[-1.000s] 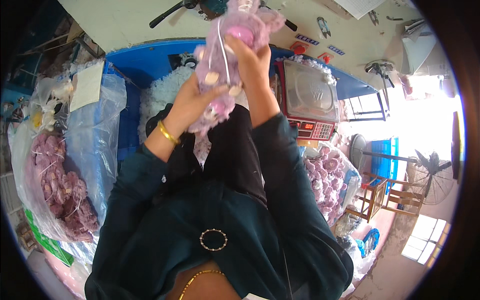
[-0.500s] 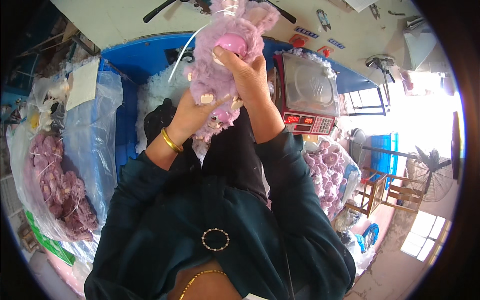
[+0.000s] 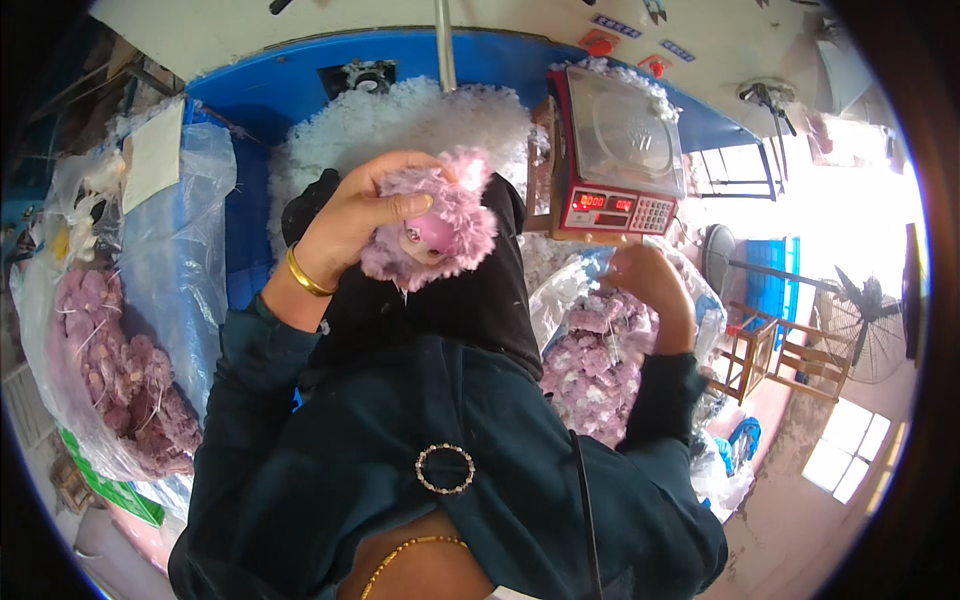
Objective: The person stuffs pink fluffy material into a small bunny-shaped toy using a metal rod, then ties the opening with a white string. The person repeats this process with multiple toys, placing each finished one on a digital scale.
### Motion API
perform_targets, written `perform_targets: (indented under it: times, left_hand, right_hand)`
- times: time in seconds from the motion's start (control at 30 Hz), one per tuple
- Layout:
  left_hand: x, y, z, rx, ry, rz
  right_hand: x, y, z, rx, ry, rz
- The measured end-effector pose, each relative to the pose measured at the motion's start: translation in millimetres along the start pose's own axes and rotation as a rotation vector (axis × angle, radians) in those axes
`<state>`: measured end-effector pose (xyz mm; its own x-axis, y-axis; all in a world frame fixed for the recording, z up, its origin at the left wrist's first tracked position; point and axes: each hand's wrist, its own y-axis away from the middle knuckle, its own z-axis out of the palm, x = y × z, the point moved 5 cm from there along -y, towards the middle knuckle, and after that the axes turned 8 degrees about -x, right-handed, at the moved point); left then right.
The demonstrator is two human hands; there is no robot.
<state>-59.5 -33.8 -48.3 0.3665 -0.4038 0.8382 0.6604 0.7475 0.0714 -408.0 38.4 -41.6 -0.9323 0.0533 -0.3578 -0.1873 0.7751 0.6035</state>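
Observation:
My left hand (image 3: 350, 215), with a gold bangle at its wrist, is closed around a fluffy pink plush doll (image 3: 470, 235) with a shiny pink face. It holds the doll above my lap, the face turned toward me. The fingers and palm hide part of the doll. Over to the right, my right hand (image 3: 655, 285) hangs above a clear plastic bag (image 3: 560, 300) of pink plush pieces (image 3: 595, 365). Its fingers are loosely bent, and nothing shows in them.
White stuffing (image 3: 400, 125) is heaped in a blue bin (image 3: 250, 215) under a metal tube (image 3: 446, 50). A red digital scale (image 3: 610, 210) stands right of it. Another plastic bag (image 3: 185, 270) with pink plush (image 3: 120, 370) lies at left. Farther right are wooden chairs (image 3: 745, 350) and a fan (image 3: 862, 315).
The long-eared, string-tied plush that both hands held has left view. My right hand has moved right, above the bag. My left hand now holds a doll lower, over my lap.

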Motion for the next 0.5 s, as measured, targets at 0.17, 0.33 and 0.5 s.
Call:
perform_targets:
  times: [0.17, 0.33, 0.5]
  left_hand:
    - [5.8, -3.5, 16.2, -0.097, -0.094, 0.156]
    - [28.0, 17.9, 0.6, 0.025, -0.255, 0.226]
    - [13.4, 28.9, -10.3, 0.116, -0.108, 0.049]
  right_hand:
    - [-153.5, -72.9, 28.8, -0.121, -0.961, -0.67]
    - [-195.9, -88.1, 18.6, -0.013, -1.265, -0.838]
    - [-220.0, -61.6, -22.5, 0.336, -0.527, -0.89]
